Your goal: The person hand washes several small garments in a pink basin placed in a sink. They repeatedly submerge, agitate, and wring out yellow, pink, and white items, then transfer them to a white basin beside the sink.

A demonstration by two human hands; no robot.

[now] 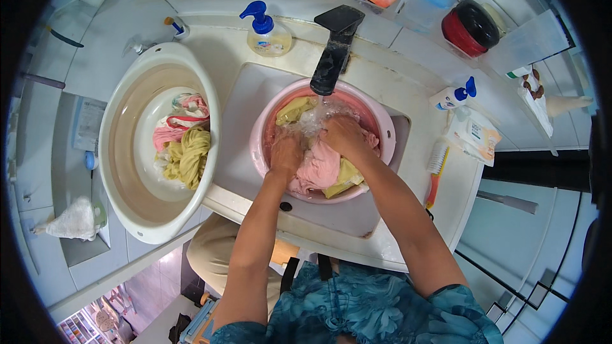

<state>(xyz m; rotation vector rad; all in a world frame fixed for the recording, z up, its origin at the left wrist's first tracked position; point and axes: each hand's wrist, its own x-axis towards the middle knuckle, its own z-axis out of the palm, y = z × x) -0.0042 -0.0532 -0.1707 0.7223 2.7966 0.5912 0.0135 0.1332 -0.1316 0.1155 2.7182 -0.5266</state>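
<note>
A pink plastic basin [388, 131] sits in the sink [234, 153] under a black faucet [330, 57], and water runs from the spout into it. Inside lie wet pink cloth [319, 165] and yellow-green cloth [345, 179]. My left hand [287, 150] is partly under water at the basin's left side; its fingers are hidden. On the right, my right hand [342, 134] rests against the pink cloth, fingertips in the splashing water. Whether either hand grips the cloth cannot be seen.
Left of the sink, a large white basin [112, 153] holds twisted yellow-green garments [193, 157] and pink-and-white ones. A pump soap bottle [268, 38] stands behind the sink. On the right counter are a scrub brush [437, 167], a lotion bottle [452, 95] and a wipes pack [473, 134].
</note>
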